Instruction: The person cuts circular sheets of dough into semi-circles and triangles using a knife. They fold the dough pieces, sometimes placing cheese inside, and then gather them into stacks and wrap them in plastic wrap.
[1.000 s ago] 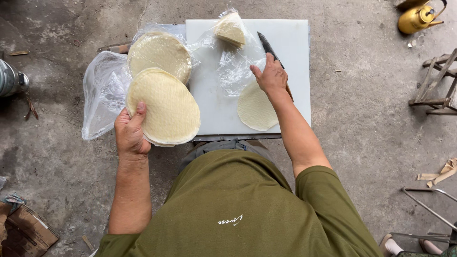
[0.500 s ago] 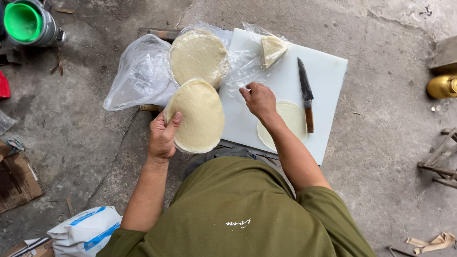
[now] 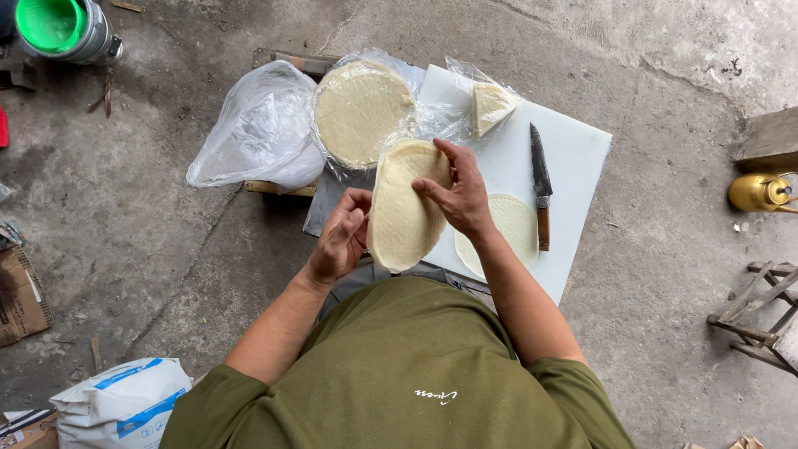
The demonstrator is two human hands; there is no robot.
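At the centre of the frame the person holds a small stack of thin round wrappers [image 3: 405, 208] up on edge between both hands: the left hand [image 3: 339, 241] has its fingers pinched on the stack's left rim, and the right hand [image 3: 459, 193] lies flat on its face with fingers closed over the upper edge. It appears a sheet is being peeled off. One single round sheet [image 3: 511, 229] already lies on the white cutting board [image 3: 573, 158], to the right, beside a wooden-handled knife [image 3: 541, 187]. A larger stack [image 3: 362, 111] in clear plastic sits at upper centre, untouched, with a cut wedge [image 3: 490, 106] bagged nearby.
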